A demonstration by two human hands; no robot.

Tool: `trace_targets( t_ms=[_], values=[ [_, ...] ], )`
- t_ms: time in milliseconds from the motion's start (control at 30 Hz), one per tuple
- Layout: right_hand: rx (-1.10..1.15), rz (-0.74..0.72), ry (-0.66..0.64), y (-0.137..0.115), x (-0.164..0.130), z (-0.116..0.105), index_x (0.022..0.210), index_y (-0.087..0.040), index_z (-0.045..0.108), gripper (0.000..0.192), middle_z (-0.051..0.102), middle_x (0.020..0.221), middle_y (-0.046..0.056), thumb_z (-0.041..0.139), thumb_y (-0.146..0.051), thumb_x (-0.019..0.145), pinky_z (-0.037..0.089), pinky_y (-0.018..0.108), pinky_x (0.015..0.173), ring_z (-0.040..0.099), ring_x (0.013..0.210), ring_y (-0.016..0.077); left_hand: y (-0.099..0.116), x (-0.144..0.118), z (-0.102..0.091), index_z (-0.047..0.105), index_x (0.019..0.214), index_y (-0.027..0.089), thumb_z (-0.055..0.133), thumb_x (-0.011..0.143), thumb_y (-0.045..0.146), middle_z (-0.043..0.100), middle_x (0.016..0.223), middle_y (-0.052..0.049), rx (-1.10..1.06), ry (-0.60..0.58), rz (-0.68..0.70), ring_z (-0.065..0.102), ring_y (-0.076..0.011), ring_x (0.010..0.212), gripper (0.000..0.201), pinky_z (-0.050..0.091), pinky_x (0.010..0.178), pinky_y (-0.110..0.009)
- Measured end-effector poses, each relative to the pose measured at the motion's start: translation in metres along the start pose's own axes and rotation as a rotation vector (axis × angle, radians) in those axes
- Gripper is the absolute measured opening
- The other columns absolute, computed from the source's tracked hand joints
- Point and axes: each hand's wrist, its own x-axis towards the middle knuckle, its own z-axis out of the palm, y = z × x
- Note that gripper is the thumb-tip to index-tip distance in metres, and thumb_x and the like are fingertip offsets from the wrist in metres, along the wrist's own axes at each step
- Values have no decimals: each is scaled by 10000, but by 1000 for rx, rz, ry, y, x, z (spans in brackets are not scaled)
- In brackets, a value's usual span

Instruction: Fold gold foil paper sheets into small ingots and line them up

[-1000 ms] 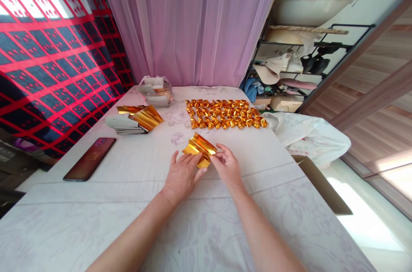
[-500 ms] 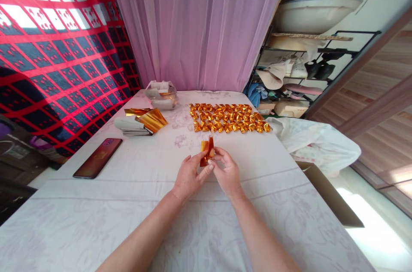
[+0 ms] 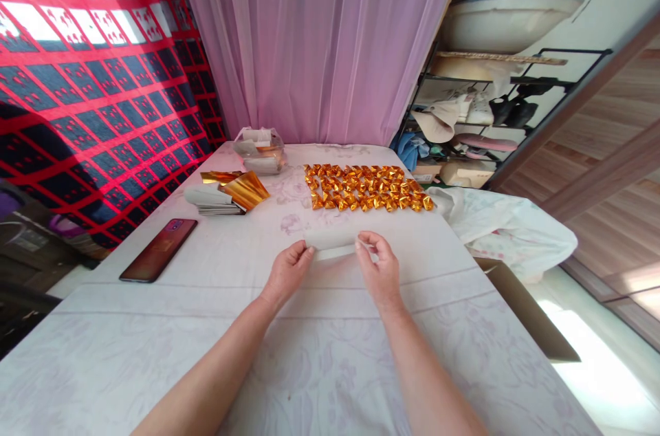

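Between my two hands stretches a strip of foil paper (image 3: 331, 239), its pale grey side toward me and its near edge bent up. My left hand (image 3: 287, 274) pinches the left end between thumb and fingers. At the opposite end, my right hand (image 3: 380, 271) grips the paper between thumb and forefinger. Just beyond lie rows of small folded gold foil pieces (image 3: 368, 187). To the left sits a stack of foil papers (image 3: 216, 201), grey side up, with a few gold sheets (image 3: 248, 190) fanned on top.
A dark red phone (image 3: 159, 250) lies on the left of the cloth-covered table (image 3: 206, 353). A clear plastic bag (image 3: 259, 150) with papers stands at the back. Right of the table are a white plastic bag (image 3: 520, 230), an open cardboard box (image 3: 526, 309) and a loaded shelf rack (image 3: 546, 82).
The folded gold paper held upright between my fingers is now opened out into a wide strip with its pale side showing. My hands have moved apart to its two ends.
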Motion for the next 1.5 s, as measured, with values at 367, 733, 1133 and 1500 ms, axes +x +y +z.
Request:
trace_targets(
  t_ms=[367,733,1133,1500],
  values=[
    [20,242,-338,15,-5,7,768,-207,636,364,597,569,-25,560,-563,768,370,242,455,490,472,130,-9,-7,-18,632,990,181,540,799,625,652,757,-6,-6,-101,-135,593,-141,616,492,459,546,-239],
    [-601,125,-344,6,-12,17,844,-247,648,172,712,672,-3,513,-352,859,305,261,562,637,608,172,-4,-14,-31,475,1403,262,558,874,234,634,1236,-60,642,2,-28,591,-103,577,537,503,647,-280],
    [-827,44,-477,3,3,18,837,-243,645,119,732,683,-21,567,-322,880,308,258,556,664,614,156,-5,-24,-17,606,1249,135,516,961,312,648,1280,-120,1001,-258,659,571,-289,1209,350,473,1032,-457],
    [-429,-410,-412,12,-1,2,1038,-203,681,236,720,1076,73,464,-193,947,482,346,919,625,1024,200,-17,-29,-16,585,1269,132,503,961,349,589,1377,-135,1007,-273,608,526,-286,1294,386,442,1080,-482]
  ],
)
